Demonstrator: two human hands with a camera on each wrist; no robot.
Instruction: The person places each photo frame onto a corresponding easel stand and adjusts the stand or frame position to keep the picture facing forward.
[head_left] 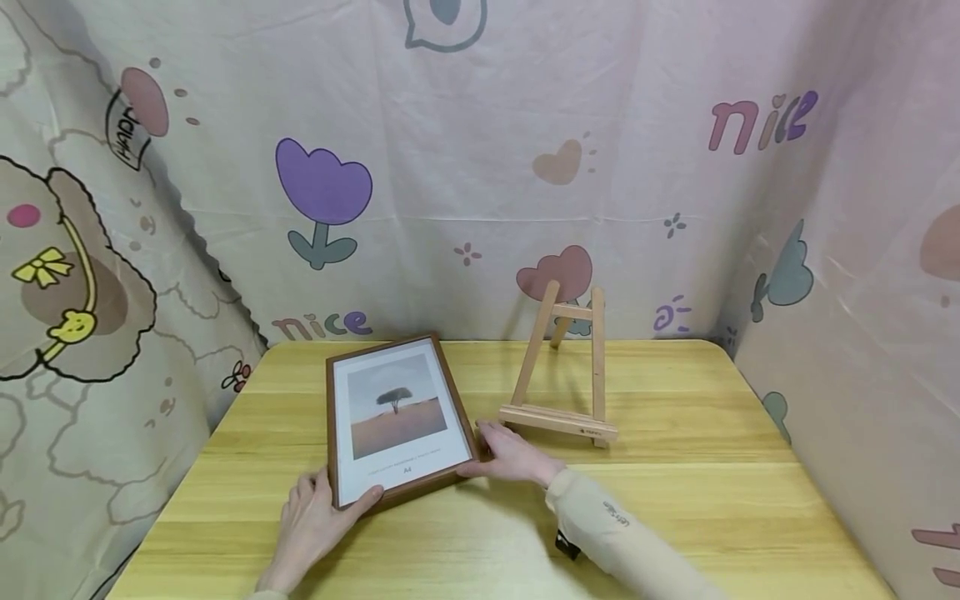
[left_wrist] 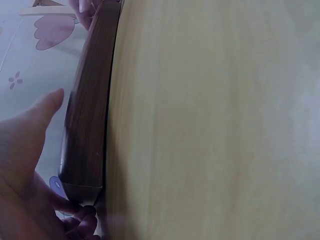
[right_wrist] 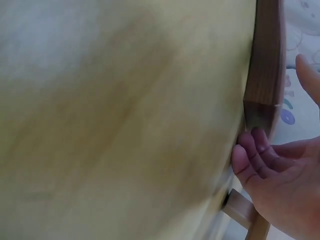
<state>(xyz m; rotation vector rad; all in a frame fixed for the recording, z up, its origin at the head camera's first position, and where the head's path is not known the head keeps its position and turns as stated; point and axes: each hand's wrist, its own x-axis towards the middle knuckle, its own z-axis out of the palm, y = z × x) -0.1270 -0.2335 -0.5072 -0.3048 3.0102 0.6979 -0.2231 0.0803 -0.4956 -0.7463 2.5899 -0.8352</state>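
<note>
A brown wooden picture frame (head_left: 401, 421) holding a print of a lone tree lies face up on the table, turned slightly. My left hand (head_left: 315, 515) grips its near left corner, thumb over the front edge and fingers along the left side. In the left wrist view the frame's dark side (left_wrist: 89, 110) stands beside that thumb. At the near right corner my right hand (head_left: 517, 454) holds the frame, its fingers on the right side and thumb at the front. The right wrist view shows curled fingertips (right_wrist: 252, 155) against the corner; their undersides are partly hidden.
A small wooden easel (head_left: 562, 417) stands upright right of the frame, close to my right hand. The wooden table (head_left: 697, 483) is backed by a printed cloth (head_left: 465, 183) on three sides. A small black object (head_left: 567, 546) shows under my right sleeve.
</note>
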